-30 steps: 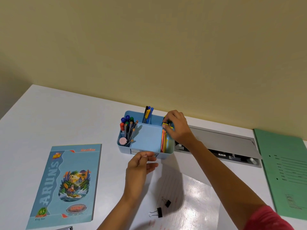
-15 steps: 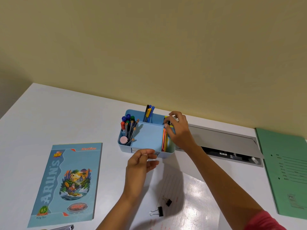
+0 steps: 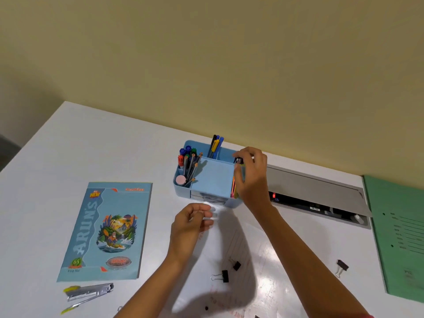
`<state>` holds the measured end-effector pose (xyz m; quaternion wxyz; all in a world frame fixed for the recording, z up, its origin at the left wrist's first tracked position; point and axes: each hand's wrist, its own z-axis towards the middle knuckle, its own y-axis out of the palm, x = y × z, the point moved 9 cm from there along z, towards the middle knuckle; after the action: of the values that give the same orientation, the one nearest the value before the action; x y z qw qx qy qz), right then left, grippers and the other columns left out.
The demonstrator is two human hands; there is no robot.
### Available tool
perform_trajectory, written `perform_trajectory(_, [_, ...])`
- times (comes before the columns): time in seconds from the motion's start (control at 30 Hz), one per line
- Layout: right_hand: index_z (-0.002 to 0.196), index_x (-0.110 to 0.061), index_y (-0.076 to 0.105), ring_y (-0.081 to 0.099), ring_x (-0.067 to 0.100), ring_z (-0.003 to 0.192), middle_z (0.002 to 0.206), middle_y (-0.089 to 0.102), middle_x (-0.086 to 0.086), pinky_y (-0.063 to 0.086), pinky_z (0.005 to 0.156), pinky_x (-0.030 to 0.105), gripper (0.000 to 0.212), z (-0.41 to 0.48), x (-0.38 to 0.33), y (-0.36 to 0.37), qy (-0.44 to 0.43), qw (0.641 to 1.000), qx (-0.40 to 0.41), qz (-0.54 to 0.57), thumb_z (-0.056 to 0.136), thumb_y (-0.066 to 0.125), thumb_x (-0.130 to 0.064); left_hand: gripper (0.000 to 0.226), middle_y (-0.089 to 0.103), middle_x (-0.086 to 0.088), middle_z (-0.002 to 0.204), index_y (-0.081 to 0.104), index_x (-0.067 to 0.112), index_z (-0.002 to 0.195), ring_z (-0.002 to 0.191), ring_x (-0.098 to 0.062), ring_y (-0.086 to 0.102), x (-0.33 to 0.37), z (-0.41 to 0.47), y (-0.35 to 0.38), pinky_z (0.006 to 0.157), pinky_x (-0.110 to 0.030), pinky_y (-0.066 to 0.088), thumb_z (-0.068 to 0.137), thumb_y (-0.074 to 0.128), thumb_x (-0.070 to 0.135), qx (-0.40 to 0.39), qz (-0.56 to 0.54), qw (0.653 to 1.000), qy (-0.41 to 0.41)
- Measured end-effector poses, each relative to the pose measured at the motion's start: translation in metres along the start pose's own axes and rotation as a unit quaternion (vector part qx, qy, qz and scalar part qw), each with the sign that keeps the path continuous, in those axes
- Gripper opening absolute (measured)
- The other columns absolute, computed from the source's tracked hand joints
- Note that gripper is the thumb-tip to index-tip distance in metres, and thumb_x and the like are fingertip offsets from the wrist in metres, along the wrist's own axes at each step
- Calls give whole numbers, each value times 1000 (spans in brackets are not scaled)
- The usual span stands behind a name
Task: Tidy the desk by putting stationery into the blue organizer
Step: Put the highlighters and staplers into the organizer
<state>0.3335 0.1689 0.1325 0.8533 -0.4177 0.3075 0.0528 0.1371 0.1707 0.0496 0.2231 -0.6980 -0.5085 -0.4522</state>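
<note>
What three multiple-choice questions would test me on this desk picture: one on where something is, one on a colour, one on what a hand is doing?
1. The notebook lies:
A. to the left of the blue organizer
B. inside it
C. to the right of it

2. The folder is:
A. red
B. green
C. black

3. The right hand:
A. lies flat and open
B. pinches a small black item at the organizer's right end
C. hangs empty

Answers:
1 A: the notebook lies flat to the organizer's left, apart from it.
2 B: its whole cover is green.
3 B: the fingertips close on the item just over the right compartment.
</note>
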Motion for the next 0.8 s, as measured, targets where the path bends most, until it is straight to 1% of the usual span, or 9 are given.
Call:
perform_trajectory(0.1, [100, -7, 61, 47, 18, 101, 106, 54, 8, 43, 87, 33, 23, -29, -32, 7, 12, 999, -5, 47, 84, 55, 8, 23, 74, 7, 73, 67, 5, 93, 65, -8, 70, 1, -3, -15, 59, -14, 53, 95, 45, 1, 21, 28, 999, 20])
perform_trajectory(0.2, [100, -7, 61, 49, 19, 102, 105, 54, 7, 43, 92, 40, 20, -62, -63, 21, 20, 996, -30, 82, 86, 53, 4, 19, 73, 8, 71, 67, 11, 90, 63, -4, 69, 1, -10, -39, 57, -12, 52, 95, 49, 6, 67, 69, 995, 40])
perform_trajectory(0.33, [101, -7, 62, 49, 13, 102, 104, 57, 7, 41, 90, 19, 17, -108, -105, 38, -16, 990, -76, 121, 90, 52, 0, 17, 71, 7, 86, 66, 22, 88, 75, -10, 69, -3, -27, -83, 65, -18, 54, 95, 53, 15, 119, 189, 972, 78])
perform_trajectory(0.43, [104, -13, 61, 46, 5, 104, 106, 53, -1, 39, 91, 16, 21, -139, -126, 56, -23, 975, -162, 149, 91, 51, 1, 16, 68, 11, 83, 66, 24, 88, 76, -5, 65, -10, -42, -117, 68, -15, 49, 92, 56, 12, 144, 259, 950, 93])
perform_trajectory(0.53, [105, -15, 60, 47, 6, 104, 107, 52, -3, 41, 92, 17, 21, -165, -140, 72, -29, 961, -237, 139, 92, 47, -5, 20, 65, 14, 82, 63, 23, 89, 75, 3, 59, -14, -61, -150, 65, -6, 38, 89, 58, 4, 179, 327, 922, 108])
perform_trajectory(0.57, [105, -16, 60, 47, 6, 104, 108, 52, -3, 41, 93, 18, 21, -173, -144, 76, -31, 957, -256, 134, 92, 46, -6, 25, 66, 10, 84, 63, 20, 90, 76, 0, 60, -16, -66, -159, 66, -9, 41, 86, 56, -4, 182, 350, 912, 112])
perform_trajectory(0.67, [107, -17, 59, 48, 6, 104, 111, 52, -4, 38, 91, 11, 19, -188, -152, 84, -28, 950, -290, 116, 95, 45, -10, 39, 65, -8, 95, 63, 7, 91, 87, -24, 60, -23, -80, -184, 69, -32, 47, 71, 49, -22, 185, 450, 866, 115])
perform_trajectory(0.73, [108, -18, 58, 48, 6, 106, 113, 52, -3, 36, 90, 7, 18, -195, -154, 86, -26, 948, -298, 107, 96, 45, -13, 30, 60, -17, 96, 60, 2, 90, 86, -34, 55, -28, -91, -199, 60, -37, 43, 68, 60, -18, 209, 530, 816, 98])
perform_trajectory(0.8, [108, -19, 57, 49, 5, 107, 114, 52, -4, 40, 92, 10, 16, -199, -156, 88, -23, 947, -304, 104, 96, 46, -14, 20, 59, -21, 98, 59, 0, 91, 82, -37, 55, -34, -101, -211, 57, -39, 43, 75, 68, -5, 226, 581, 778, 70])
